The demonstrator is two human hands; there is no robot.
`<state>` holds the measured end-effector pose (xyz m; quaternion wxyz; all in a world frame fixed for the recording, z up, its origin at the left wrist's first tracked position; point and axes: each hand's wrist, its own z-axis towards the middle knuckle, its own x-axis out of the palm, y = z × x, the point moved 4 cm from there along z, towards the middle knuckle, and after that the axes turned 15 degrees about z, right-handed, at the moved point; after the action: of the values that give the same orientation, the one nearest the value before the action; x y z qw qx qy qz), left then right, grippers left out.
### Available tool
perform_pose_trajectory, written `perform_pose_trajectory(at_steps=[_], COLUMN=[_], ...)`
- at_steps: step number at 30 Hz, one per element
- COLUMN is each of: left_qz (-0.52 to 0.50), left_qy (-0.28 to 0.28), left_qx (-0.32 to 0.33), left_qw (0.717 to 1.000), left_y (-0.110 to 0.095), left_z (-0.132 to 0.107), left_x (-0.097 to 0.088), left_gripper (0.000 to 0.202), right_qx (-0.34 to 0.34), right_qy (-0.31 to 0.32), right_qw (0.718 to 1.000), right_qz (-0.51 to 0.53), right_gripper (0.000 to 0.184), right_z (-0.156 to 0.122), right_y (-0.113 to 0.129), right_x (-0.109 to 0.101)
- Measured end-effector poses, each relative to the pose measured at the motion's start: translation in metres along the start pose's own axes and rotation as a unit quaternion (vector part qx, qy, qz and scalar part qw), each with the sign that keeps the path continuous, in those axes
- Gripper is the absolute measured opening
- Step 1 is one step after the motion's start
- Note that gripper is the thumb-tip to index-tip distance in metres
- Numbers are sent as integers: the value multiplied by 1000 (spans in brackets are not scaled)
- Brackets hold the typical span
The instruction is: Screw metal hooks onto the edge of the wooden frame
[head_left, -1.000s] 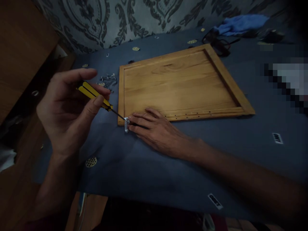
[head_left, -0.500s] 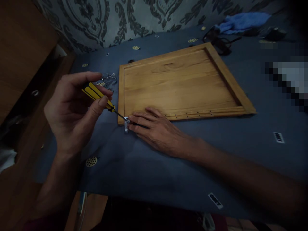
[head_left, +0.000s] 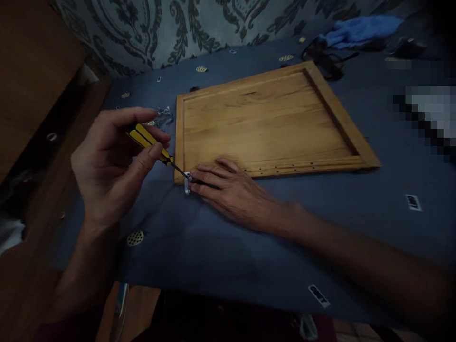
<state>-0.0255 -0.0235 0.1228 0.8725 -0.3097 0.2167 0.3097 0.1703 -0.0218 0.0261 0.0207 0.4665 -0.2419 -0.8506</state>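
My left hand (head_left: pixel 112 166) grips a yellow-and-black screwdriver (head_left: pixel 151 145), its tip slanting down to a small metal hook (head_left: pixel 187 184) at the near left corner of a wooden panel (head_left: pixel 263 121). The panel lies flat on a dark blue cloth (head_left: pixel 221 237). Fingers of my right hand (head_left: pixel 231 190) press on the hook and the panel's near edge, holding the hook in place against the wood.
A pile of small metal hardware (head_left: pixel 162 116) lies left of the panel. A blue rag (head_left: pixel 359 28) and dark cables (head_left: pixel 327 59) sit at the far right. A wooden cabinet (head_left: pixel 32 71) stands on the left, patterned wallpaper behind.
My left hand with the screwdriver has shifted a little to the right, closer to the panel corner. The right hand and the hook have stayed put.
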Motion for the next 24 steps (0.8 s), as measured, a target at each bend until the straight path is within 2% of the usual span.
perform_pose_trajectory(at_steps=[4,9,13,15,19,21,24], left_qz=[9,14,64,73,52,39,36], left_qy=[2,-20,-37,-43,-91,-83,-33], left_qx=[23,-16,23,22,31,12,-36], left_qw=[1000,1000,997,996,994,996,998], left_y=[-2,-9,-11,-8,-6,-6,-8], left_z=[0,0,0,0,-1,-1,-3], left_x=[1,2,-1,-1,-3,-3,-1], left_gripper=[46,38,45,47,51,51,41], right_qx=[-2,-2,-2,2,7,6,2], right_qy=[-2,-1,-2,-1,9,8,1], right_qw=[1000,1000,1000,1000,1000,1000,1000], right_qz=[5,-5,2,8,8,4,2], right_gripper=[34,34,33,34,34,35,35], right_z=[1,1,0,0,2,1,0], right_y=[1,1,0,0,0,0,0], right_x=[-1,0,1,1,1,0,0])
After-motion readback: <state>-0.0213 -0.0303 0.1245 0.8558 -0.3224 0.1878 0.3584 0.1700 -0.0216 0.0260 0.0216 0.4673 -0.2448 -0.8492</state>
